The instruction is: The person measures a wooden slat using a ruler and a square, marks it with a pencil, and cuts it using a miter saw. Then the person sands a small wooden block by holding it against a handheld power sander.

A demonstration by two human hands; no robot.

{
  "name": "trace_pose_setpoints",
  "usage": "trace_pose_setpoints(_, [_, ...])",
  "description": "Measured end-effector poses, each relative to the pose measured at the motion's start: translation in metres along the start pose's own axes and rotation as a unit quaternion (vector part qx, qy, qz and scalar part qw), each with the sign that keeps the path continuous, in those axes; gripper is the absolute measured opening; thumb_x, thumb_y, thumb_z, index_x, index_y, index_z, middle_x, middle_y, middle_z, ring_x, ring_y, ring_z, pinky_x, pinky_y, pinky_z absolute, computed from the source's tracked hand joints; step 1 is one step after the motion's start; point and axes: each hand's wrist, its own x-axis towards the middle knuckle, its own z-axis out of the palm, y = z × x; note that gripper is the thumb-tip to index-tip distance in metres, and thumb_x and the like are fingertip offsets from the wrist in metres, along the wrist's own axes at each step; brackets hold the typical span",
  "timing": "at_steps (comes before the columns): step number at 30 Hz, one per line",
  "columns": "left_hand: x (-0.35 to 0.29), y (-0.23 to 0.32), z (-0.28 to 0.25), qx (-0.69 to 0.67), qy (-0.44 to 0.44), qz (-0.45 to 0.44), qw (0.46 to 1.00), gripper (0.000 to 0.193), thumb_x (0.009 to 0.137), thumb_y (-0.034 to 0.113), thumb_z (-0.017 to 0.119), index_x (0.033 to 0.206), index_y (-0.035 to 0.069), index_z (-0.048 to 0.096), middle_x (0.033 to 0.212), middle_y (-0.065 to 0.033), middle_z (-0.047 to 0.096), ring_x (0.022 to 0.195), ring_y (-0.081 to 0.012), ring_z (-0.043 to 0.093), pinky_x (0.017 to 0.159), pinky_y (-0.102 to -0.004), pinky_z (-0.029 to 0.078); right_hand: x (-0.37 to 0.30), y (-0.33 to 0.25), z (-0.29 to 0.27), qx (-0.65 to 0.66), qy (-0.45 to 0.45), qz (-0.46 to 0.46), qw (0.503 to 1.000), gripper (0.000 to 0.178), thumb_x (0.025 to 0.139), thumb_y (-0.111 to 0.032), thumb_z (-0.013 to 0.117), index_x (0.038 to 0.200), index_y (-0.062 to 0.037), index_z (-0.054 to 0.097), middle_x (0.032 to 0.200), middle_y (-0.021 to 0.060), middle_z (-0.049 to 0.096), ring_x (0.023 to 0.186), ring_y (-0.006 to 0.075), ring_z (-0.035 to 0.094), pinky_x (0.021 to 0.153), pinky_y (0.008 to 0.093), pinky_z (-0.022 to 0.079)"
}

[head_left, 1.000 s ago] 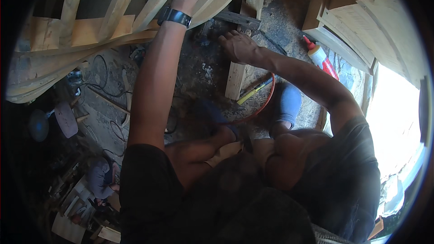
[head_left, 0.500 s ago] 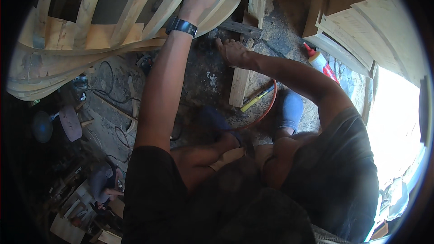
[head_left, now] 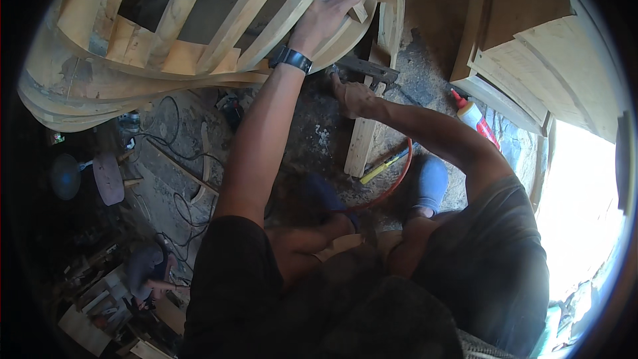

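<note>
My left hand [head_left: 325, 21], with a dark wristwatch [head_left: 291, 60] on its wrist, is closed around a short pale wooden piece [head_left: 357, 9] at the end of a large curved wooden frame [head_left: 232, 21]. Slanting slats run across that frame above a curved lower rail. Lower and to the right, my right hand [head_left: 359, 98] is closed beside a dark bar [head_left: 365, 66]. What its fingers hold is too dark to make out. Just below this hand lies a pale wooden board [head_left: 361, 143] on the dark, stained floor.
A yellow-and-black tool [head_left: 384, 166] and an orange hose [head_left: 403, 176] lie near my feet. A glue bottle [head_left: 473, 118] with a red cap stands by a large wooden piece [head_left: 525, 56] at right. Cables [head_left: 189, 153] and a stool [head_left: 107, 178] are left; another person [head_left: 149, 272] works lower left.
The view has shifted, so the frame, board and glue bottle appear farther right and lower. Both hands keep about the same place against the wood.
</note>
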Motion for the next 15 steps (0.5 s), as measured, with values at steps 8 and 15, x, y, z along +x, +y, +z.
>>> trace_pose_setpoints(8, [0.009, -0.038, -0.001, 0.055, -0.016, 0.139, 0.989, 0.054, 0.096, 0.035, 0.072, 0.139, 0.005, 0.059, 0.133, -0.0112, 0.067, 0.123, -0.0215, 0.064, 0.105, -0.0335, 0.047, -0.073, 0.017, -0.013, 0.091, 0.150, -0.028, 0.984, 0.078, 0.087, -0.017, 0.065, 0.146, 0.0142, 0.024, 0.112, 0.0359, 0.066, 0.110, 0.0505, 0.064, 0.098, 0.0520, 0.050])
trace_pose_setpoints(15, [0.012, -0.057, 0.003, 0.205, -0.038, 0.222, 0.952, 0.040, 0.099, 0.004, 0.055, 0.138, 0.011, 0.062, 0.141, -0.0046, 0.065, 0.128, -0.0236, 0.063, 0.109, -0.0355, 0.050, -0.121, 0.014, -0.061, 0.207, 0.182, 0.063, 0.959, 0.069, 0.088, -0.024, 0.071, 0.140, 0.0009, 0.034, 0.099, 0.0317, 0.068, 0.101, 0.0499, 0.067, 0.090, 0.0524, 0.051])
